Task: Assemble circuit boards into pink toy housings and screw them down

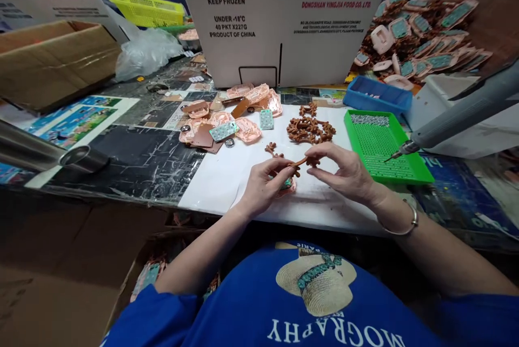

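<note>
Between my two hands stretches a brown branched plastic part [300, 162]. My left hand [265, 182] pinches its left end, and my right hand [344, 171] holds the right end between thumb and fingers. Under my left fingertips, a pink shell with a green board [287, 187] lies partly hidden on the white sheet [219, 179]. Another brown branched piece [272, 148] shows just beyond my left hand. A pile of similar brown pieces [310, 129] sits behind my hands. Pink shells [248, 129] and green boards [224, 131] are heaped to the left of it.
On the right, a green tray [375, 147] holds small screws, with a grey power screwdriver [458, 112] over it. Behind are a blue bin [377, 95], a large white carton [279, 28] and stacked pink shells [430, 39]. A metal tube [32, 147] extends in from the left.
</note>
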### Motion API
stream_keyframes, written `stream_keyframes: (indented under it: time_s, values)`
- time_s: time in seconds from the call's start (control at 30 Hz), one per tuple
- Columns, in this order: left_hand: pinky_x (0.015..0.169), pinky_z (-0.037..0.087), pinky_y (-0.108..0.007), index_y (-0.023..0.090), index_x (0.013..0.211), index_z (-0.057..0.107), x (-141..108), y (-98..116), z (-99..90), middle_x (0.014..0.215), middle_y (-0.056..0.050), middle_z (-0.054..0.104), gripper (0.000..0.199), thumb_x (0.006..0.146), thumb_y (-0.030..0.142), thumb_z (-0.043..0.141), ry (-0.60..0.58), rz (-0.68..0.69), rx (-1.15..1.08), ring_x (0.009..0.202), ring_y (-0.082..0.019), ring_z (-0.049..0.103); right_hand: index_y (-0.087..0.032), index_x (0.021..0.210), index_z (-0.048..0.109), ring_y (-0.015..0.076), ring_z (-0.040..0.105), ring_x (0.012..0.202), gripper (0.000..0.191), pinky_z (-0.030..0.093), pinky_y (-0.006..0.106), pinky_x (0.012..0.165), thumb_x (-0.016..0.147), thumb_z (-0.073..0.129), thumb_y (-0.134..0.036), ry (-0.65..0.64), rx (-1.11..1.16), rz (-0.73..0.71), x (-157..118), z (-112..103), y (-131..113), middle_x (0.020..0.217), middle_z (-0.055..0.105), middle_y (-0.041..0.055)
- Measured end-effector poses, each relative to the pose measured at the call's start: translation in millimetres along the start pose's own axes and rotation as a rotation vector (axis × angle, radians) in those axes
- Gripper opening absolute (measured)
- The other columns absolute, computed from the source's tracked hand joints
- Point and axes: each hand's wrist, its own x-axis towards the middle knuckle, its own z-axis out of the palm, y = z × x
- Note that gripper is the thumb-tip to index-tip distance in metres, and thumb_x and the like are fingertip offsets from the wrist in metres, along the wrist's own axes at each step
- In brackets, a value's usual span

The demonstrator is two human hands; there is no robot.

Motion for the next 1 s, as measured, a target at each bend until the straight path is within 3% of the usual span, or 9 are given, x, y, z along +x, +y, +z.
stream_keyframes:
  time_s: [0.1, 0.2, 0.3, 0.47, 0.6, 0.7, 0.8, 1.0]
  values:
    - [0.075, 0.055, -0.025, 0.017, 0.098, 0.075, -2, -3, -4.4, 0.089, -0.005, 0.076, 0.018, 0.092, 0.031, 0.066, 0.035, 0.101, 0.082, 0.079, -0.015, 0.07, -0.023, 0.12, 0.056, 0.0164, 0.069, 0.09, 0.04, 0.057, 0.034, 0.084, 0.089, 0.073, -0.041, 0.052, 0.434, 0.263, -6, 3, -1, 0.105, 0.07, 0.0051]
    - [0.073, 0.055, -0.024, 0.019, 0.103, 0.075, -2, -6, -10.2, 0.091, -0.006, 0.075, 0.015, 0.094, 0.024, 0.065, -0.003, 0.409, 0.248, 0.081, -0.014, 0.069, -0.019, 0.114, 0.057, 0.0139, 0.07, 0.078, 0.045, 0.057, 0.029, 0.075, 0.092, 0.064, -0.057, -0.024, 0.735, 0.522, -11, 6, 0, 0.093, 0.07, 0.0052]
    - [0.072, 0.056, -0.024, 0.021, 0.111, 0.072, -1, -6, -12.0, 0.096, -0.008, 0.074, 0.018, 0.096, 0.019, 0.062, -0.102, 0.686, 0.408, 0.084, -0.014, 0.069, -0.014, 0.101, 0.063, 0.0105, 0.066, 0.066, 0.041, 0.053, 0.024, 0.065, 0.09, 0.069, -0.053, -0.248, 0.823, 0.64, -17, 6, -1, 0.081, 0.069, 0.003]
    - [0.07, 0.055, -0.023, 0.023, 0.113, 0.068, -3, -9, -6.1, 0.096, -0.005, 0.073, 0.021, 0.095, 0.015, 0.062, -0.117, 0.838, 0.557, 0.082, -0.013, 0.067, -0.013, 0.105, 0.064, 0.0094, 0.064, 0.062, 0.038, 0.05, 0.022, 0.061, 0.079, 0.083, -0.035, -0.343, 0.969, 0.708, -29, 4, 4, 0.078, 0.069, 0.0008]
    - [0.078, 0.057, -0.029, 0.021, 0.122, 0.061, -5, -14, -5.5, 0.105, -0.009, 0.072, 0.025, 0.097, 0.021, 0.06, -0.108, 0.775, 0.625, 0.092, -0.017, 0.067, -0.016, 0.112, 0.061, 0.0102, 0.064, 0.067, 0.044, 0.052, 0.025, 0.067, 0.076, 0.084, -0.027, -0.302, 0.978, 0.694, -36, 2, 10, 0.08, 0.069, 0.0004]
    - [0.092, 0.056, -0.041, 0.016, 0.127, 0.057, -9, -21, -9.9, 0.12, -0.015, 0.068, 0.039, 0.093, 0.032, 0.068, -0.042, 0.609, 0.748, 0.108, -0.025, 0.064, -0.019, 0.117, 0.058, 0.0112, 0.065, 0.071, 0.046, 0.053, 0.026, 0.068, 0.077, 0.081, -0.026, -0.099, 0.829, 0.704, -38, -2, 12, 0.081, 0.068, -0.0003]
    - [0.097, 0.053, -0.047, 0.016, 0.122, 0.062, -14, -31, -13.1, 0.128, -0.016, 0.065, 0.039, 0.091, 0.038, 0.068, -0.062, 0.503, 0.861, 0.115, -0.029, 0.061, -0.022, 0.118, 0.056, 0.0131, 0.066, 0.077, 0.05, 0.053, 0.027, 0.068, 0.075, 0.081, -0.025, 0.052, 0.7, 0.736, -37, -3, 17, 0.085, 0.066, -0.0007]
    - [0.097, 0.052, -0.046, 0.017, 0.12, 0.066, -19, -38, -10.2, 0.125, -0.012, 0.067, 0.035, 0.093, 0.04, 0.064, -0.091, 0.418, 0.87, 0.115, -0.028, 0.059, -0.021, 0.115, 0.056, 0.0128, 0.063, 0.073, 0.045, 0.055, 0.03, 0.07, 0.076, 0.078, -0.026, 0.004, 0.599, 0.72, -32, 16, 22, 0.08, 0.064, -0.0017]
